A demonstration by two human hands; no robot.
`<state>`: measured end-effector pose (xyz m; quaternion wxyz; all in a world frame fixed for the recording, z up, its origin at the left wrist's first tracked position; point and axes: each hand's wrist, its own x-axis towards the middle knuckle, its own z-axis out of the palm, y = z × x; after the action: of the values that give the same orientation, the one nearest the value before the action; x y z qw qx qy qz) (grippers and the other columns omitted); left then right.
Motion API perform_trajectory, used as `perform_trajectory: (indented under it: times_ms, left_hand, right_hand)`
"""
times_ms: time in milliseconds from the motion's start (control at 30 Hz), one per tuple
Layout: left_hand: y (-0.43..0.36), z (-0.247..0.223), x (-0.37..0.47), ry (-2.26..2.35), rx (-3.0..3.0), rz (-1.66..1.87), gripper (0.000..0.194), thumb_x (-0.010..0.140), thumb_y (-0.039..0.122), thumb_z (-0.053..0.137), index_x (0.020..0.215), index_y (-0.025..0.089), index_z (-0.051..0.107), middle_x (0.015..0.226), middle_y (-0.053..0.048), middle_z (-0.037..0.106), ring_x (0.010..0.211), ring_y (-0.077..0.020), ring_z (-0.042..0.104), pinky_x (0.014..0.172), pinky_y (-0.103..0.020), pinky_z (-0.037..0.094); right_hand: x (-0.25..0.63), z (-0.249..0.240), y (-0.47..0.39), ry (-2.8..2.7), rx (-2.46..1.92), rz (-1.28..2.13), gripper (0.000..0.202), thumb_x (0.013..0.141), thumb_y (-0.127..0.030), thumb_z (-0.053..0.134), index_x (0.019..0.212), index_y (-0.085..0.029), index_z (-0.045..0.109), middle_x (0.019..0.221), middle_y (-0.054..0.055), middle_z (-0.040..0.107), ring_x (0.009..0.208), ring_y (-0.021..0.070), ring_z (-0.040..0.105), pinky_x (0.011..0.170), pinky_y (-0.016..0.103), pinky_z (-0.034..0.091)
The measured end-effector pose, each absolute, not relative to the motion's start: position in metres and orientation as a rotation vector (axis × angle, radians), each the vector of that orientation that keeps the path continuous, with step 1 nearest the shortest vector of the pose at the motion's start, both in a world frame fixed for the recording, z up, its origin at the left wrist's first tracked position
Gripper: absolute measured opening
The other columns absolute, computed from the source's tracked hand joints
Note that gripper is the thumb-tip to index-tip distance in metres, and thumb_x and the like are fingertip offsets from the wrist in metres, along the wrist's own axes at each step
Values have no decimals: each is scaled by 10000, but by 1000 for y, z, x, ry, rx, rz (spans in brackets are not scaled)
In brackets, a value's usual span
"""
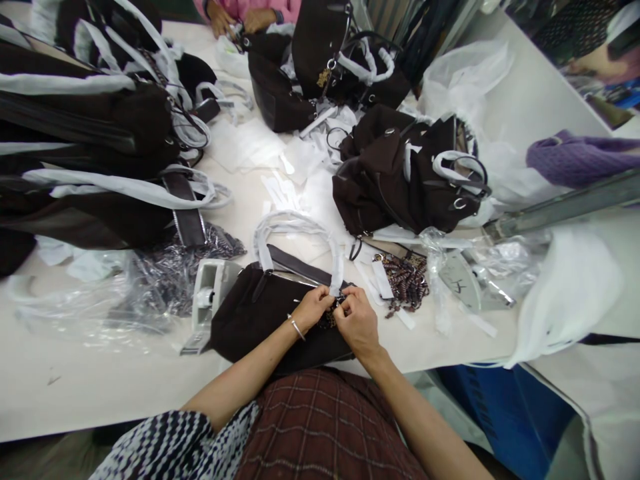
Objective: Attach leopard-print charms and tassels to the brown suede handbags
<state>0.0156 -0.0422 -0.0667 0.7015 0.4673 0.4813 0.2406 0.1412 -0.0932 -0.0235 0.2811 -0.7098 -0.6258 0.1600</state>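
A dark brown handbag [265, 313] lies on the table in front of me, its handle [297, 220] wrapped in white paper and arched away from me. At the right foot of this handle, my left hand [315, 305] is closed in a pinch. Close beside it, my right hand [356, 320] pinches at the same spot, its fingertips almost touching the left ones. Between and below the fingers shows a small brownish tassel charm [327, 320], mostly hidden by the hands. The exact part each fingertip grips is covered.
More brown handbags [85, 127] are stacked at left, and another handbag [400, 167] lies beyond my hands. Several beaded tassels [405, 280] lie to the right. A tape dispenser [213, 293] touches the bag's left side. At the back, a co-worker's hands [240, 20] handle a bag.
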Motion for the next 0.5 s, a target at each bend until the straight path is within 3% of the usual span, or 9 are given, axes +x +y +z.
perform_trajectory:
  times_ms: [200,333,500]
  left_hand:
    - [-41,-68,16,1065,1079,515,172,763,332,561,772,161,545,702,25,533,661,-114,501,669,-235,451]
    - [-40,-69,18,1068,1085,543,212,770,366,581,737,168,510,659,45,503,612,-101,488,616,-221,439]
    - [-39,-64,19,1090,1194,508,182,775,330,587,719,173,514,640,52,498,593,-94,474,591,-203,419]
  right_hand:
    - [139,-27,-96,-1787,-1905,288,172,776,-66,485,699,-219,495,1012,87,646,873,185,612,719,289,477]
    - [138,-35,-96,-1833,-1919,330,160,810,-90,485,713,-213,518,1059,108,647,855,189,612,716,299,478]
    - [140,-41,-96,-1646,-1909,455,197,805,-95,485,652,-221,479,972,101,648,859,195,602,761,321,475]
